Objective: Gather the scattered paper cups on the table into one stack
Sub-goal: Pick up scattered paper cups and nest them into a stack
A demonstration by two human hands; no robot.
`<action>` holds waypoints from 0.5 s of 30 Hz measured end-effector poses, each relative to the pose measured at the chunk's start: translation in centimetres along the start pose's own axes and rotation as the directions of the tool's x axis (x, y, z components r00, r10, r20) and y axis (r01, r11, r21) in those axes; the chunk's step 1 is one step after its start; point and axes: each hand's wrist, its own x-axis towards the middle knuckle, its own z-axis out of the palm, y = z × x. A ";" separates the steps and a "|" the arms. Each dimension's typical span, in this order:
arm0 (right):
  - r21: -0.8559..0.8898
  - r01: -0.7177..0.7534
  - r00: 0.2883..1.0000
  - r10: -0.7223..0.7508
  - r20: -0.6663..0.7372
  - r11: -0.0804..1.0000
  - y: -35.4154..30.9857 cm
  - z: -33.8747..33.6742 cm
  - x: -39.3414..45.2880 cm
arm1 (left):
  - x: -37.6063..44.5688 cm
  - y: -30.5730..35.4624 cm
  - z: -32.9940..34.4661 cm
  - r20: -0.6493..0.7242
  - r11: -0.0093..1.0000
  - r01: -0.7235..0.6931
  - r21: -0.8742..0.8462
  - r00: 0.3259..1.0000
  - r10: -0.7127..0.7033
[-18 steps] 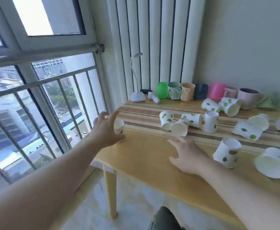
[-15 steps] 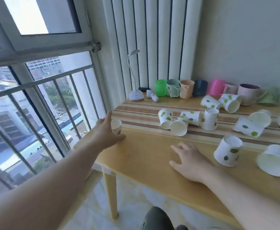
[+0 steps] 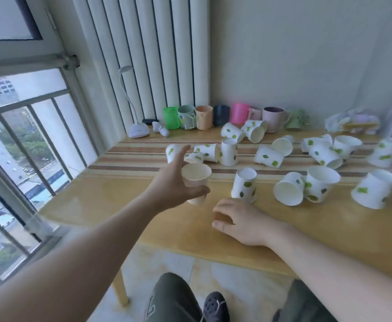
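Observation:
My left hand (image 3: 174, 184) holds an upright white paper cup (image 3: 196, 178) just above the wooden table (image 3: 111, 201), thumb in front and fingers behind it. My right hand (image 3: 239, 219) rests palm down on the table near the front edge, fingers curled, holding nothing. Just beyond it stands a single leaf-printed cup (image 3: 245, 185). Several more white cups with green leaves lie scattered, upright or tipped over, across the middle and right of the table, such as a tipped pair (image 3: 306, 188) and one cup (image 3: 374, 190) at the far right.
A row of coloured plastic mugs (image 3: 204, 117) lines the back wall. A small white desk lamp (image 3: 138, 130) stands at the back left by the radiator. The window with its railing (image 3: 27, 105) runs along the table's left side. My knees and a shoe show below the front edge.
My left hand has carried the cup from the table's left corner toward the middle. My right hand has drawn back toward me and curled. The camera has turned right and down.

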 end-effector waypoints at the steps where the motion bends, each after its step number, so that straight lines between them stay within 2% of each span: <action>1: 0.000 -0.015 1.000 0.015 0.005 1.000 1.2 -0.3 -1.7 | 0.0 1.8 1.2 0.023 0.998 -0.053 -0.031 0.998 0.054; 3: -0.011 -0.060 0.998 0.060 -0.002 0.998 4.2 -0.6 -5.3 | -0.1 5.2 4.0 0.059 0.987 -0.131 -0.095 0.989 0.137; 7: -0.076 -0.239 0.966 0.229 -0.120 0.968 11.0 -1.1 -12.3 | -0.2 11.0 11.0 0.060 0.965 -0.215 -0.151 0.972 0.226; 10: -0.036 -0.356 0.915 0.341 -0.216 0.934 14.6 -1.0 -15.5 | -0.4 12.6 15.7 0.038 0.957 -0.161 -0.240 0.984 0.175; 12: 0.030 -0.376 0.891 0.370 -0.264 0.926 15.8 -0.6 -16.1 | -0.5 12.5 18.0 0.028 0.957 -0.111 -0.267 0.992 0.122; 15: 0.018 -0.383 0.878 0.370 -0.302 0.923 16.3 0.0 -15.7 | -1.0 11.6 19.9 0.064 0.964 -0.035 -0.263 0.996 0.054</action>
